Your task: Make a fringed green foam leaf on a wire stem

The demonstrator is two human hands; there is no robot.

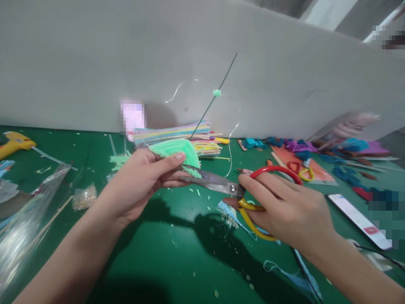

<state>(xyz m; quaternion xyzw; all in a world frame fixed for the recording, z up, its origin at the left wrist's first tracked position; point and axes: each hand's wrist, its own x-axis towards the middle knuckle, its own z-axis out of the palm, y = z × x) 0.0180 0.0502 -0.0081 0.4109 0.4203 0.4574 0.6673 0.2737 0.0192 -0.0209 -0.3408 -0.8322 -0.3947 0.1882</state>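
Near the middle of the view my left hand (147, 171) pinches a bright green, fuzzy, fan-shaped piece (185, 150) between thumb and fingers. A thin dark stem (207, 109) rises behind that piece, with a small green tuft on it. My right hand (291, 207) is wrapped round the red and yellow handles of a pair of scissors (221, 183). The blades point left and lie at the lower edge of the green piece, by my left fingertips. Whether they touch it is hard to tell.
Bundled coloured strips (174, 131) lie at the back of the green table (139, 261). A yellow glue gun (15, 144) and plastic bags are at left. On the right are a phone (359, 220), another pair of scissors and coloured scraps. A blue tassel (229, 213) lies below the blades.
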